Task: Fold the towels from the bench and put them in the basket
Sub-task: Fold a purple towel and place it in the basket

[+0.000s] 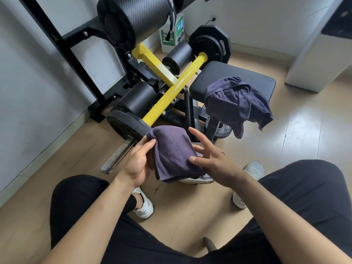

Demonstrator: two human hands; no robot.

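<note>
Mid-frame, the folded towel (173, 153) hangs long-axis top to bottom, its left edge gripped by the left hand (139, 161). The right hand (211, 159), fingers spread wide, is against its right side. The second towel (238, 100) lies crumpled on the surface (228, 73), upper right. No basket in sight.

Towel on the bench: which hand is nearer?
Right. The right hand is in front of the bench towel, not touching; the left hand farther left, gripping the folded towel.
</note>
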